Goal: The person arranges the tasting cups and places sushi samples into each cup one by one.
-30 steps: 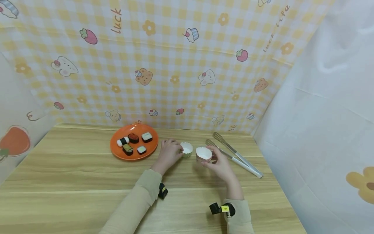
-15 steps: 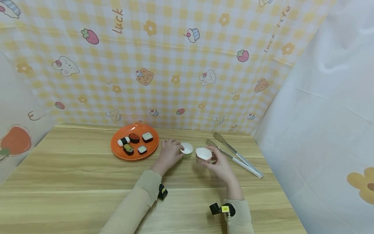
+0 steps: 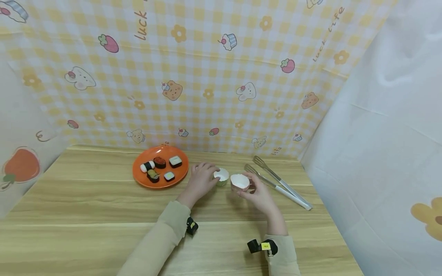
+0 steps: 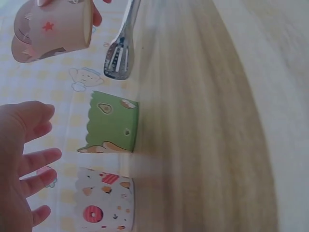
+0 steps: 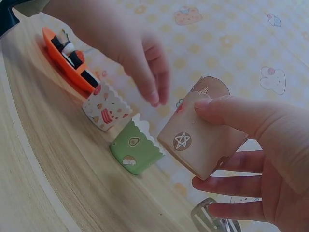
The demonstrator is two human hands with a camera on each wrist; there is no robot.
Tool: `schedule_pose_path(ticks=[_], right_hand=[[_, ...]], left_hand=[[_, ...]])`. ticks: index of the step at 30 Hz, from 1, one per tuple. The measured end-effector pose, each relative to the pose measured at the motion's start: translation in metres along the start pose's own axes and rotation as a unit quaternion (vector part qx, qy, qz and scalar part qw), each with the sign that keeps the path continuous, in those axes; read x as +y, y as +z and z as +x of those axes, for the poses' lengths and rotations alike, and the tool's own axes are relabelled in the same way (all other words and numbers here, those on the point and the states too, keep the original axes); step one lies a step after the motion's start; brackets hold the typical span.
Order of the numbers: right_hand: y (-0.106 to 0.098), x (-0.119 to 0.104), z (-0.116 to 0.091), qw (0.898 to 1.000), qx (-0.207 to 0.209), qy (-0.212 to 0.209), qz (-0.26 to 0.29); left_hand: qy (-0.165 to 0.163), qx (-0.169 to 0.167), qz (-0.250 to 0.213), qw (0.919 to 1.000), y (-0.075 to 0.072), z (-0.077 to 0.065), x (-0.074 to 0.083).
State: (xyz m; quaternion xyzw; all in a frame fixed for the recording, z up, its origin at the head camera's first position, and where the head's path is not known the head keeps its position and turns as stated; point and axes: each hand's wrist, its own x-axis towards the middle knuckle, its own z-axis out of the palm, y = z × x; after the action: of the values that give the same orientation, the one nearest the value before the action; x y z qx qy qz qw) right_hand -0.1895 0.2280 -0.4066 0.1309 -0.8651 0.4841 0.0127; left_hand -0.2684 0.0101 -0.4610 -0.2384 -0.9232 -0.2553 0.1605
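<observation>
My right hand (image 3: 258,194) pinches a pinkish-brown paper baking cup (image 5: 193,137) between thumb and fingers, mouth up and tilted, in the right wrist view. In the head view this cup (image 3: 239,183) is just right of a green paper baking cup (image 3: 221,180) standing on the table. My left hand (image 3: 203,180) hovers by the green cup (image 4: 113,121), fingers loosely bent and holding nothing. The left wrist view shows its fingers (image 4: 36,159) apart from the cups. A white patterned baking cup (image 5: 106,107) stands beside the green one; my left hand hides it in the head view.
An orange plate (image 3: 157,184) with several sushi pieces (image 3: 160,162) lies left of my left hand. Metal tongs (image 3: 281,184) lie spread at the right, behind my right hand. A yellow checked cloth (image 3: 207,69) hangs along the table's back edge.
The pinkish-brown cup in my right hand has come slightly left, nearer the green cup. My left hand stays almost in place, and the head view has shifted a little.
</observation>
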Motion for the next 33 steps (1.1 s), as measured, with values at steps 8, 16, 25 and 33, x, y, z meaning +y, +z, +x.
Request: schedule_pose_path(ticks=[8,16,25,33], right_hand=[[-0.001,-0.001,0.0,1.0,-0.002,0.003,0.004],[0.003,0.025,0.006,1.0,0.007,-0.008,0.0],[0.003,0.039,0.009,1.0,0.014,-0.025,-0.003],[0.003,0.02,0.007,1.0,0.005,-0.002,0.006]], left_hand=[[0.002,0.009,-0.025,0.9997,-0.008,-0.002,0.007],[0.018,-0.005,-0.07,0.9974,-0.017,-0.006,0.012],[0.041,0.008,-0.11,0.993,-0.024,-0.012,0.019],[0.063,0.024,-0.144,0.9873,-0.026,-0.021,0.021]])
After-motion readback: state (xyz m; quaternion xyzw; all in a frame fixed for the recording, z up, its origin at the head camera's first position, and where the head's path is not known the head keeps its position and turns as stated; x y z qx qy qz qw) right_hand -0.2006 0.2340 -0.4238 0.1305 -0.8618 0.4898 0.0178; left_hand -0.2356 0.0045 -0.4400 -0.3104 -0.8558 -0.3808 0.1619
